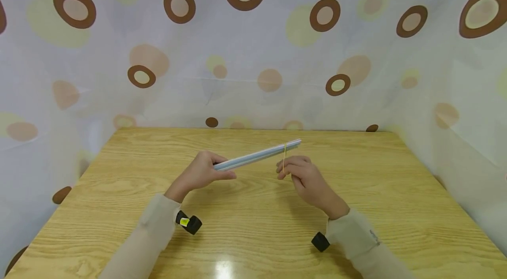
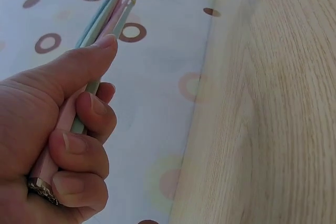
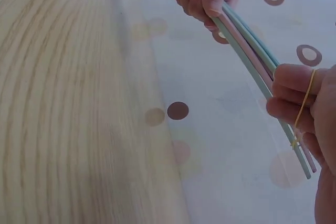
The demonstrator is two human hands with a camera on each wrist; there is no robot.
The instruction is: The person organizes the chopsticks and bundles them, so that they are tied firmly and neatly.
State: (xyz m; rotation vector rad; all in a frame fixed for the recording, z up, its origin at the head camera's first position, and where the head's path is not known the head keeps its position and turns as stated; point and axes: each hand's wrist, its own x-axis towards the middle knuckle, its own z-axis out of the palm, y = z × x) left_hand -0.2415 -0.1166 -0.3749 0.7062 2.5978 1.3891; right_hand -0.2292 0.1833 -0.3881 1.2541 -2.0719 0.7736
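Note:
My left hand (image 1: 201,173) grips a bundle of pastel chopsticks (image 1: 257,155) by their thicker ends, its fingers wrapped around them. Blue-green and pink sticks show in the left wrist view, and one pink chopstick (image 2: 47,166) has a patterned metallic end cap. The thin tips point up and to the right. A thin yellow rubber band (image 3: 303,107) loops around the bundle near the tips. From there it stretches down to my right hand (image 1: 310,180), whose bent fingers hook it just below the chopsticks. The band crosses the index finger (image 3: 294,77) in the right wrist view.
Both hands are above a wood-grain table (image 1: 253,235). A pale cloth (image 1: 253,41) with brown and beige circles hangs behind it and along both sides. Small black cameras (image 1: 194,225) sit at the wrists, below the beige sleeves (image 1: 136,244).

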